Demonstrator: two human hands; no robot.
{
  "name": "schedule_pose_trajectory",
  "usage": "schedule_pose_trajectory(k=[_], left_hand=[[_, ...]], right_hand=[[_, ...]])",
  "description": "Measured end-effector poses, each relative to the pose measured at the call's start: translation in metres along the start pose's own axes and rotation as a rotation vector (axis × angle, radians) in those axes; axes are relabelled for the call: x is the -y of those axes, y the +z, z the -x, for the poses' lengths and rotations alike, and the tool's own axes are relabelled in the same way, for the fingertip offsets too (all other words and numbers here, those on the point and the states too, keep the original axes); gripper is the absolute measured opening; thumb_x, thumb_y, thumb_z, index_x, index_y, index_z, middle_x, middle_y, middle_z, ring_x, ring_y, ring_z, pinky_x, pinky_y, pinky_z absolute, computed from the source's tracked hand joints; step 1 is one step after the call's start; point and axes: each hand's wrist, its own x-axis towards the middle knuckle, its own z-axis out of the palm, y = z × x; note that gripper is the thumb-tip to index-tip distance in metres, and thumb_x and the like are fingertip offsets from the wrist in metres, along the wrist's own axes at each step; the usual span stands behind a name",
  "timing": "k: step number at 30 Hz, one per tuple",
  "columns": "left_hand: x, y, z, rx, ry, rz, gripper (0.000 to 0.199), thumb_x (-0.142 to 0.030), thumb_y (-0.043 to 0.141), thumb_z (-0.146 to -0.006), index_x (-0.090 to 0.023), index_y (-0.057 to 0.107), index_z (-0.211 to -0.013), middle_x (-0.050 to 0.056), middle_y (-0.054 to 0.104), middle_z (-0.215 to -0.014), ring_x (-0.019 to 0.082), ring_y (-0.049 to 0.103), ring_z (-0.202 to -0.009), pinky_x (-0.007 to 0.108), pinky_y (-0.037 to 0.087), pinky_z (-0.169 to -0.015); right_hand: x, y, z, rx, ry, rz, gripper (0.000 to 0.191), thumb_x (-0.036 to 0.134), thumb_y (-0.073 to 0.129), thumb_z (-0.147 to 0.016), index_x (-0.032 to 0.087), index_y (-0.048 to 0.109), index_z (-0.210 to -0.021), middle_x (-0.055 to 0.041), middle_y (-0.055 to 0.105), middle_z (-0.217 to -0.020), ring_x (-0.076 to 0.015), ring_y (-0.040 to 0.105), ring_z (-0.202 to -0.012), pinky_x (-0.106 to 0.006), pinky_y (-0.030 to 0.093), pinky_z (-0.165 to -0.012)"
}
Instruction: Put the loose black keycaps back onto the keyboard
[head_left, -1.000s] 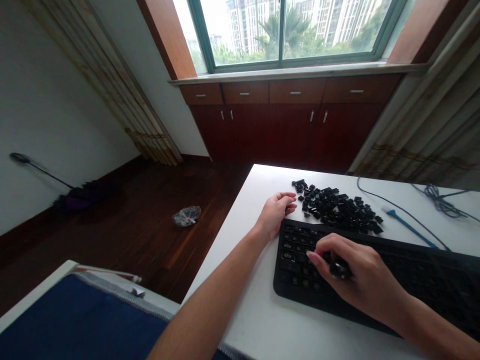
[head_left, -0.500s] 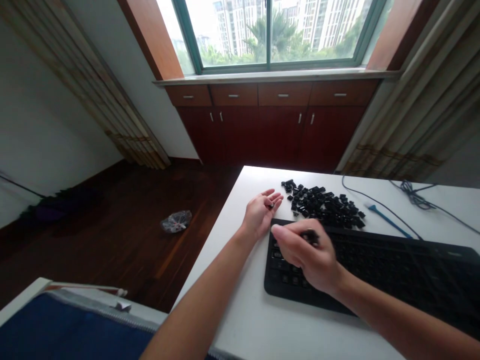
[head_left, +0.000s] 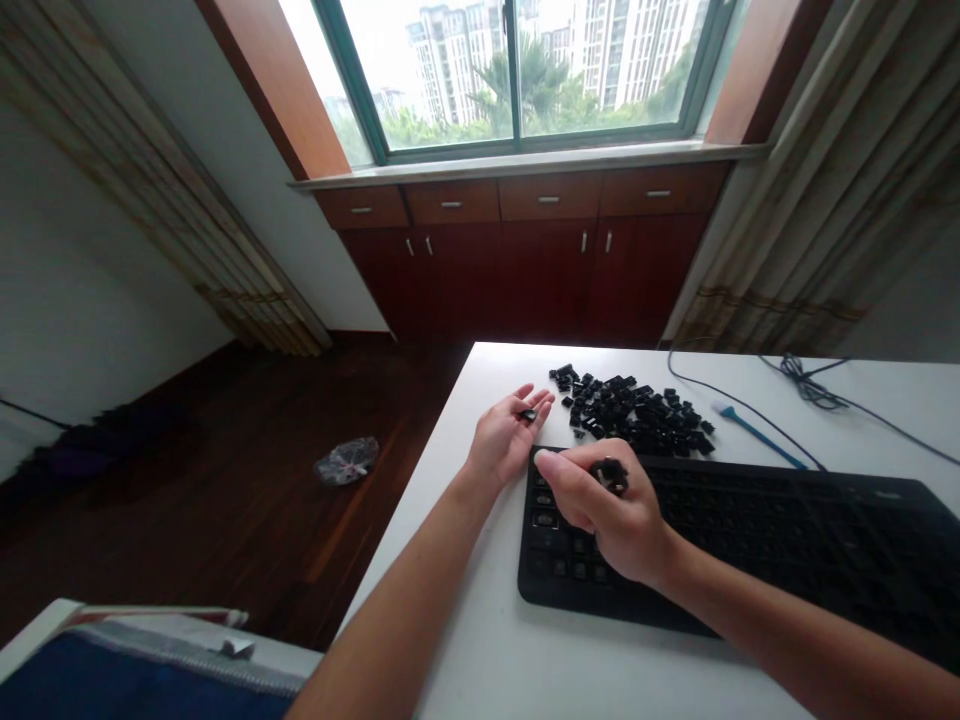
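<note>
A black keyboard [head_left: 750, 540] lies on the white table, with bare key sockets at its left end. My right hand [head_left: 619, 510] is closed over that left end, gripping a dark object [head_left: 610, 475] whose end shows above the fist. Just left of the keyboard's upper corner, my left hand [head_left: 510, 430] rests palm up, thumb and fingers holding a small black keycap [head_left: 529, 414]. Behind the keyboard is a heap of loose black keycaps [head_left: 637, 410].
A blue brush-like tool [head_left: 761, 436] and black cables [head_left: 814, 380] lie on the white table [head_left: 510, 650] behind the keyboard. A plastic bag [head_left: 347, 461] is on the dark floor. Dark blue fabric [head_left: 150, 680] sits at the lower left.
The view has shifted, moving the scene slightly left. The keycap in my left hand shows more clearly. My right hand stays over the keyboard's left end, still closed.
</note>
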Motion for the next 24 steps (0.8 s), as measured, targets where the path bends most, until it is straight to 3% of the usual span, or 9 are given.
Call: schedule_pose_trajectory(k=[3,6,9,11,16,20,24], left_hand=[[-0.001,0.000,0.002,0.046,-0.005,-0.010,0.046,0.006,0.048,-0.073,-0.007,0.054,-0.116,0.023,0.066,-0.118,0.026,0.067,-0.115,0.032,0.058,-0.096],[-0.005,0.003,0.008,0.119,-0.015,-0.029,0.048,0.005,0.049,-0.074,-0.007,0.055,-0.120,0.022,0.067,-0.121,0.027,0.066,-0.118,0.033,0.057,-0.098],[-0.009,0.008,0.014,0.187,-0.030,-0.044,0.046,0.002,0.050,-0.077,-0.006,0.057,-0.122,0.021,0.067,-0.121,0.026,0.067,-0.116,0.033,0.058,-0.097],[-0.011,0.010,0.017,0.224,-0.064,-0.022,0.043,-0.003,0.051,-0.079,-0.005,0.059,-0.121,0.021,0.068,-0.118,0.026,0.067,-0.114,0.033,0.058,-0.097],[-0.011,0.013,0.021,0.371,-0.165,0.036,0.041,-0.020,0.047,-0.088,-0.001,0.063,-0.120,0.023,0.067,-0.119,0.025,0.068,-0.108,0.033,0.057,-0.091],[-0.007,0.015,0.025,0.463,-0.148,-0.009,0.042,-0.015,0.044,-0.088,-0.002,0.064,-0.122,0.020,0.064,-0.128,0.018,0.067,-0.102,0.023,0.054,-0.083],[-0.003,0.015,0.026,0.461,-0.105,-0.090,0.041,-0.008,0.047,-0.085,-0.005,0.066,-0.122,0.016,0.069,-0.121,0.015,0.068,-0.097,0.024,0.051,-0.095]], right_hand=[[0.015,-0.010,-0.006,-0.012,-0.030,0.101,0.056,0.040,0.052,-0.099,0.021,0.032,-0.051,0.0065,0.027,-0.048,-0.0069,0.023,-0.044,-0.026,0.019,-0.042],[0.018,-0.031,-0.015,-0.060,-0.054,0.418,0.042,0.037,0.056,-0.096,0.020,0.044,-0.060,0.0057,0.040,-0.054,-0.0079,0.033,-0.048,-0.024,0.029,-0.048],[0.005,-0.055,-0.023,-0.079,-0.068,0.798,0.012,0.031,0.062,-0.092,0.020,0.064,-0.088,0.0017,0.063,-0.072,-0.0119,0.054,-0.060,-0.026,0.042,-0.060],[-0.005,-0.065,-0.026,-0.080,-0.086,0.934,0.016,0.029,0.063,-0.091,0.022,0.067,-0.105,-0.0025,0.071,-0.089,-0.0161,0.064,-0.074,-0.029,0.049,-0.070],[-0.018,-0.069,-0.028,-0.057,-0.089,0.967,0.024,0.030,0.067,-0.090,0.023,0.069,-0.112,-0.0065,0.072,-0.113,-0.0213,0.070,-0.095,-0.036,0.053,-0.085],[-0.021,-0.068,-0.028,-0.094,-0.073,0.975,0.017,0.028,0.068,-0.090,0.022,0.070,-0.106,-0.0071,0.071,-0.115,-0.0235,0.069,-0.100,-0.038,0.052,-0.090],[-0.021,-0.071,-0.029,-0.123,-0.073,0.965,0.016,0.023,0.063,-0.092,0.021,0.070,-0.106,-0.0067,0.071,-0.111,-0.0224,0.069,-0.097,-0.038,0.052,-0.090]])
